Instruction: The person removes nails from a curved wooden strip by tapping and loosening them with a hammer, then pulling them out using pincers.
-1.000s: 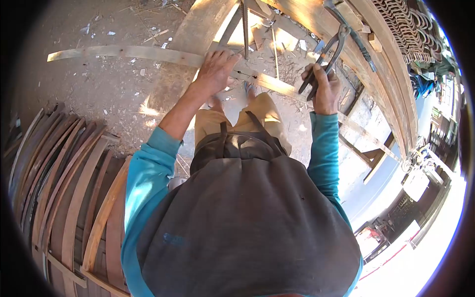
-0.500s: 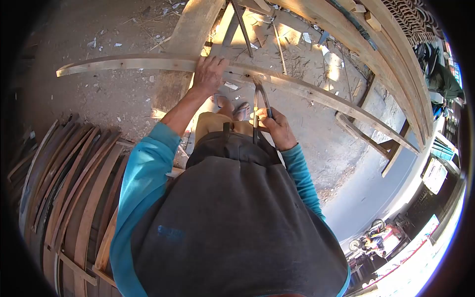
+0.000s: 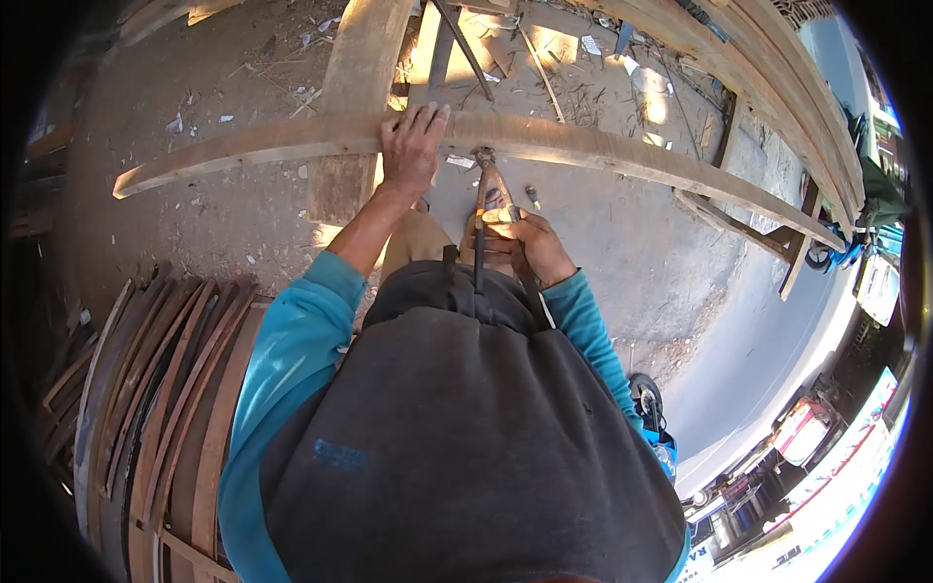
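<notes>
A long curved wooden strip runs across the view in front of me. My left hand lies over it left of centre, with the fingers wrapped over its far edge. My right hand is closed around the handles of metal pincers. Their jaws touch the near edge of the strip, a little to the right of my left hand. The handles point back toward my body, and whether the jaws grip anything is too small to tell.
Curved wooden pieces stand stacked at the lower left. A wide plank lies under the strip. Large curved beams fill the upper right. A dark saw-like blade hangs ahead. Scraps litter the ground.
The pincers have come from the right, away from the strip, to its near edge, their handles closer together now. The strip has turned, showing a broader face. My left hand stays on it.
</notes>
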Available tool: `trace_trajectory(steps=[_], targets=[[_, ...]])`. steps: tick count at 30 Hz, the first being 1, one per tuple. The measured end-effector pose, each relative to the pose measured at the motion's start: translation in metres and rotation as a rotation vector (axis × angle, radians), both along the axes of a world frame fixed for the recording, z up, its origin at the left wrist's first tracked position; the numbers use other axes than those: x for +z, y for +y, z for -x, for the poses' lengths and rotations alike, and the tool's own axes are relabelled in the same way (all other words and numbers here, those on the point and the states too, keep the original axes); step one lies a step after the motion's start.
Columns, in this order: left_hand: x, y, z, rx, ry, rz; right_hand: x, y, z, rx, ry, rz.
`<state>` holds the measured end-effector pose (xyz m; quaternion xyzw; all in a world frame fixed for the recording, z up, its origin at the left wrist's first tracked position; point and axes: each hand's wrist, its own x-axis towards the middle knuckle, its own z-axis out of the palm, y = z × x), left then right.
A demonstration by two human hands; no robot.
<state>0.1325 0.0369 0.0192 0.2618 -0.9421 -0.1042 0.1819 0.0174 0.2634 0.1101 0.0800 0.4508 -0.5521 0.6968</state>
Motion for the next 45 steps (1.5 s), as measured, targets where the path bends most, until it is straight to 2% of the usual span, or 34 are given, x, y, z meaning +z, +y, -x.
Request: trace_trajectory(steps=[5,14,16,19,27,32,36,42,45], targets=[[0.001,-0.001,-0.003,-0.018,-0.036,-0.049,-0.001,-0.008,-0.020,-0.058,0.050,-0.043],[0.001,0.000,-0.004,-0.025,-0.012,-0.019,0.020,-0.021,-0.021,-0.127,-0.019,0.012],[-0.002,-0.001,-0.004,-0.017,-0.004,-0.107,0.021,-0.025,-0.020,-0.135,-0.032,0.002],[-0.005,0.000,-0.005,-0.012,0.002,-0.051,0.015,-0.021,-0.019,-0.132,-0.043,0.005],[-0.002,0.001,-0.005,-0.014,-0.005,-0.096,0.005,-0.014,-0.027,-0.184,0.030,0.012],[-0.001,0.003,-0.004,-0.006,-0.027,-0.082,0.015,-0.030,-0.049,-0.306,-0.041,-0.144],[0.001,0.005,-0.004,0.007,-0.023,-0.090,0.001,-0.020,-0.046,-0.246,-0.062,-0.050],[-0.001,0.003,-0.004,0.013,-0.051,-0.068,-0.009,-0.006,-0.015,-0.008,0.062,-0.079],[0.000,0.002,-0.002,0.012,-0.072,-0.051,-0.006,-0.007,-0.011,0.013,0.078,-0.115]])
